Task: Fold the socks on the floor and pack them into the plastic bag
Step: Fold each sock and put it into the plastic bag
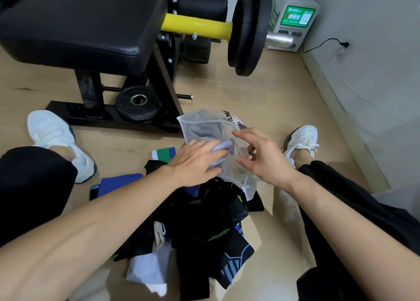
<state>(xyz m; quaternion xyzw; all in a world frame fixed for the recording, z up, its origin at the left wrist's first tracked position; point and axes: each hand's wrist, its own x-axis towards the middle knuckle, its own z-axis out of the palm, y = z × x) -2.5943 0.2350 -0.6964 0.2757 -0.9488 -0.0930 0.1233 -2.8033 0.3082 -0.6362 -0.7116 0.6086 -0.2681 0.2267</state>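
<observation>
1. Between the person's spread legs, toward 6 o'clock in the view, a pile of socks (200, 223) lies on the wooden floor (261, 91). Most are black with green, blue or orange trim, and a few are white.
2. Just above the pile, near the middle of the view, a clear plastic bag (204, 123) is held up off the floor, with its closed end pointing to 11 o'clock. Dark shapes show through the plastic.
3. At the bag's mouth the left hand (195, 162) lies palm down, with fingers and thumb curled round a folded pale grey sock (223, 147). The sock's far end is already inside the bag.
4. At 3 o'clock from that sock, the right hand (263, 159) pinches the edge of the bag's opening with its curled fingers, the index finger stretched out over the plastic.
5. At 9 o'clock from the pile lies a flat blue sock (118, 183), with a green-and-white sock (164, 155) just beside the left wrist.
6. White shoes sit at 9 o'clock (56, 139) and 3 o'clock (301, 141) from the bag.
7. At 11 o'clock stands a black weight bench (86, 25) with a small weight plate (137, 106) on its base. At 1 o'clock a charging box (293, 21) stands against the wall.
</observation>
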